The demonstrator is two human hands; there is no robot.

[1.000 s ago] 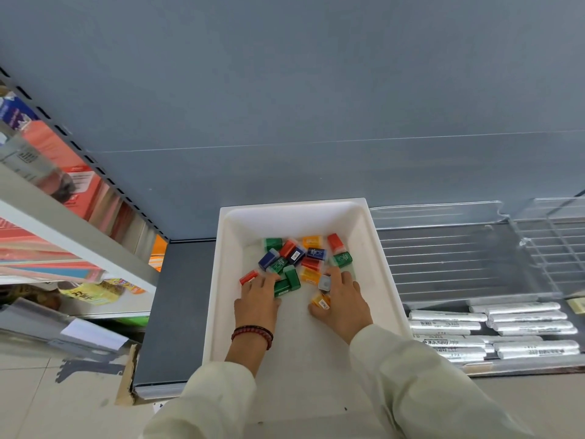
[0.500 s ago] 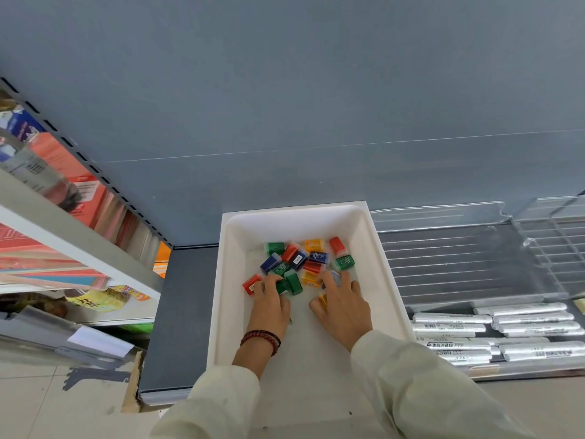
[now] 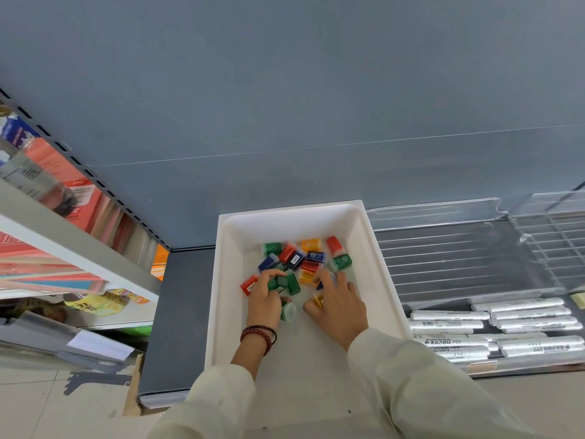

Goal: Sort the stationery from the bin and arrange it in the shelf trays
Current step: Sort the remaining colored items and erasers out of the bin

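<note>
My left hand (image 3: 266, 299) is down in the white bin (image 3: 227, 280). Its fingers are curled over a dark green piece (image 3: 279, 284) at the near edge of the pile. My thumb lies against a pale green piece (image 3: 288, 311) at five o'clock of that hand; I cannot tell whether it grips that one or only touches it. A red piece (image 3: 248, 285) lies just beside my fingers at nine o'clock. A bead bracelet (image 3: 258, 334) circles the wrist.

My right hand (image 3: 338, 301) is at three o'clock of the left, close to it but apart. Its fingers are bent and close together over the pile, and my thumb pinches a yellow piece (image 3: 318, 301) against them.

The coloured pieces (image 3: 315, 256), green, red, blue and orange, lie jumbled in the twelve o'clock half of the bin, touching one another. The half nearer me is bare white floor under my sleeves.

The bin rests on a dark shelf (image 3: 186, 312). At three o'clock of the bin, touching its wall, lies a clear tray (image 3: 459, 258) with ribbed lanes. Silver markers (image 3: 522, 324) lie in rows at four o'clock, in front of that tray. At nine o'clock a white rack (image 3: 79, 248) holds stacked paper goods.
</note>
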